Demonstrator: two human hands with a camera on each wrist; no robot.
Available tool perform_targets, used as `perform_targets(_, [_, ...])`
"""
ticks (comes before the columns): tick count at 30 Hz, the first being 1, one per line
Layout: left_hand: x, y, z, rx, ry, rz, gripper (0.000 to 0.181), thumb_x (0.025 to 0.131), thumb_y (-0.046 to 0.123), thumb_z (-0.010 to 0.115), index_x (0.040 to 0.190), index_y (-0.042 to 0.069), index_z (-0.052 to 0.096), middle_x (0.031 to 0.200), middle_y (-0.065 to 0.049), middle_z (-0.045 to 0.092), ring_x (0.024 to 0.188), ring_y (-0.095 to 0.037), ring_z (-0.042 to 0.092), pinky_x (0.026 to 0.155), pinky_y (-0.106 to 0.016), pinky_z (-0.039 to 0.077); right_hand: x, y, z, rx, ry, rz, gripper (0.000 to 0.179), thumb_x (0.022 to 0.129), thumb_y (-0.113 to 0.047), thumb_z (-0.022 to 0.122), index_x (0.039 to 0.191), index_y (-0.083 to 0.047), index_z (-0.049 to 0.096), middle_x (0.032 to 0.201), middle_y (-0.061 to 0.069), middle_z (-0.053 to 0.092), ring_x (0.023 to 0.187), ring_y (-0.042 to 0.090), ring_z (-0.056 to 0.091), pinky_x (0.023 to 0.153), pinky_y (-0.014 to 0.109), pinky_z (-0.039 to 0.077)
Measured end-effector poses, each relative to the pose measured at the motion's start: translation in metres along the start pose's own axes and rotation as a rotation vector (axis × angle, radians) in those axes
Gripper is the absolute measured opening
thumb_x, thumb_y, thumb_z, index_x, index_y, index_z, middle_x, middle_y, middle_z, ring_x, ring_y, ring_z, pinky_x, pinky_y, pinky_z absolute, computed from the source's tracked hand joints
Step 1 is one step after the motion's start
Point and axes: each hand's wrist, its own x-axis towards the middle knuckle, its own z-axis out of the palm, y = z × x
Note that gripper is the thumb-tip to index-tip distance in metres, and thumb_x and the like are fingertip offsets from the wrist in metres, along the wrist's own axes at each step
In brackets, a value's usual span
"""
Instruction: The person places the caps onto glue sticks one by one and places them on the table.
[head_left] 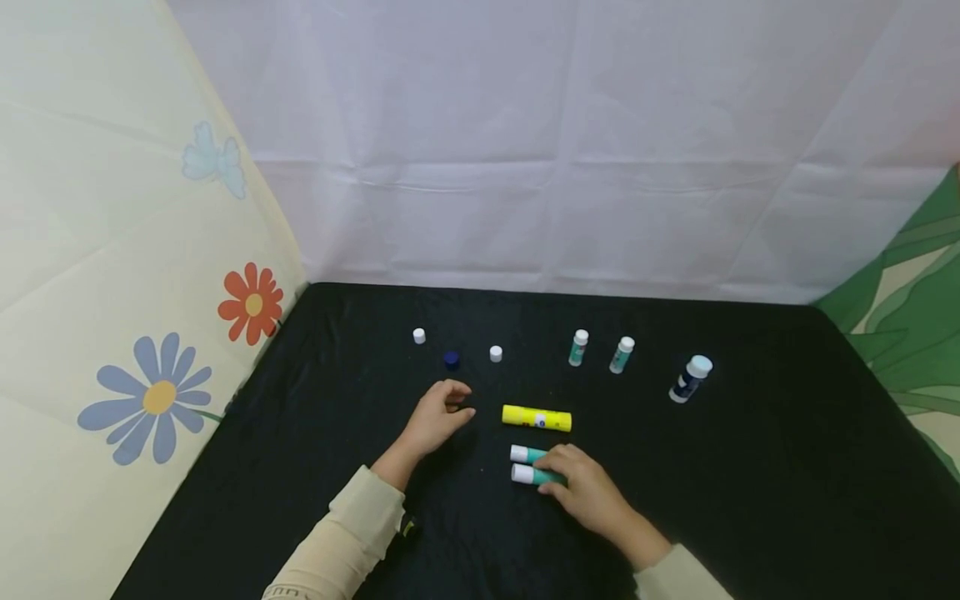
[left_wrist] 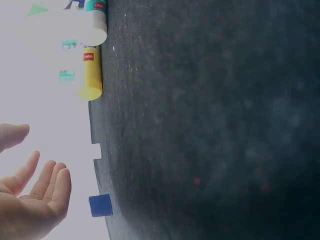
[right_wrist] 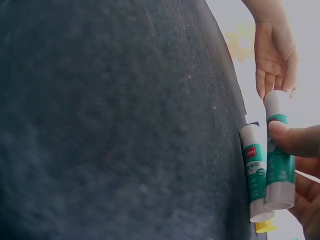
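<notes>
My right hand (head_left: pixel 588 492) pinches a green and white glue stick (right_wrist: pixel 280 172) between thumb and fingers. Close beside it, a second green and white glue stick (right_wrist: pixel 254 170) lies on the black cloth. Beyond these two lies a yellow glue stick (head_left: pixel 537 418) on its side. My left hand (head_left: pixel 437 417) hovers to the left of the yellow stick, fingers loosely bent and holding nothing. The nearest thing beyond its fingertips is a dark blue cap (head_left: pixel 452 359), flanked by a white cap (head_left: pixel 496 354) on the right and another white cap (head_left: pixel 419 336) on the left.
Two green glue sticks with white tops, one (head_left: pixel 578 348) left of the other (head_left: pixel 621 356), stand upright at the back. Farther right stands a larger dark blue glue stick (head_left: pixel 690 380) with a pale top. A white curtain (head_left: pixel 540 150) hangs behind the black-covered table (head_left: pixel 787 467).
</notes>
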Motion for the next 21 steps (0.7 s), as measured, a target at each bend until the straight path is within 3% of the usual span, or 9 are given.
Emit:
perform_targets(7, [0.0001, 0.0029, -0.0023, 0.035, 0.006, 0.026, 0.028, 0.078, 0.007, 0.061, 0.103, -0.001, 0.052, 0.098, -0.013, 0.047, 0.095, -0.03, 0.05, 0.079, -0.036, 0.043, -0.0012, -0.0025, -0.0013, -0.018, -0.044, 0.008, 0.023, 0.062, -0.007, 0.074, 0.082, -0.01, 0.063, 0.081, -0.008, 0.054, 0.073, 0.007, 0.046, 0.063, 0.025, 0.042])
perform_targets(21, [0.0038, 0.0016, -0.004, 0.095, 0.017, -0.021, 0.034, 0.078, 0.009, 0.061, 0.108, -0.001, 0.049, 0.104, -0.014, 0.046, 0.098, -0.028, 0.048, 0.08, -0.037, 0.042, -0.0041, -0.0087, -0.006, 0.009, -0.175, 0.095, 0.021, 0.067, -0.009, 0.071, 0.086, -0.01, 0.063, 0.085, -0.006, 0.055, 0.078, 0.008, 0.048, 0.068, 0.027, 0.043])
